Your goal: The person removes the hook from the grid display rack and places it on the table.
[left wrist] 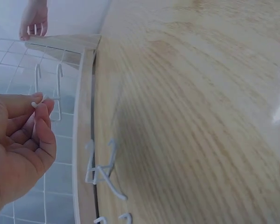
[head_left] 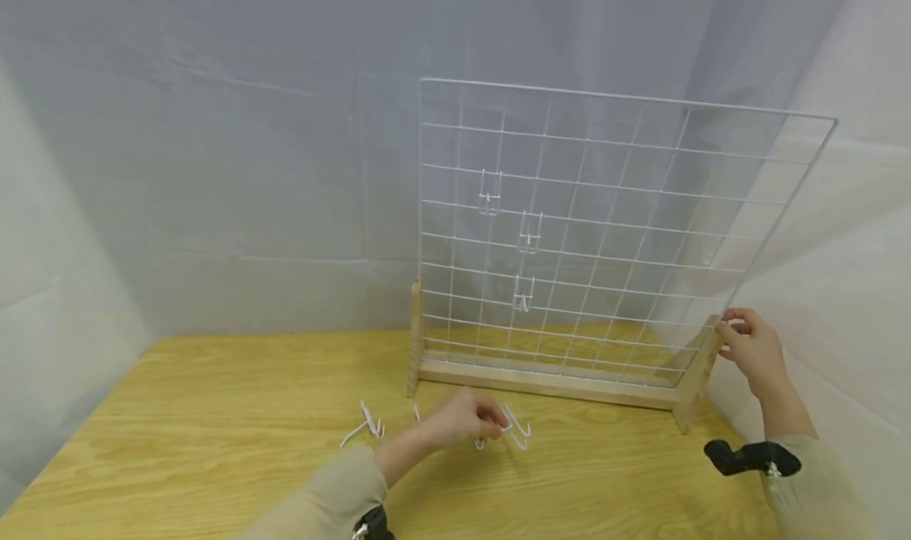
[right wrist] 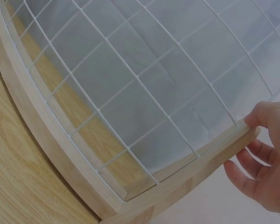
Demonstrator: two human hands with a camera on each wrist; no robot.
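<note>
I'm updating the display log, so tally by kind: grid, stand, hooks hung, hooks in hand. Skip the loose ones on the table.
Wire grid: 1
Wooden stand: 1
Hung hooks: 3
Held hook, in the left hand: 1
Total: 6

Smooth metal grid, metal hooks, matt wooden stand, glossy table

Perhaps a makeshift booth, pale sheeting walling a wood-grain table.
</note>
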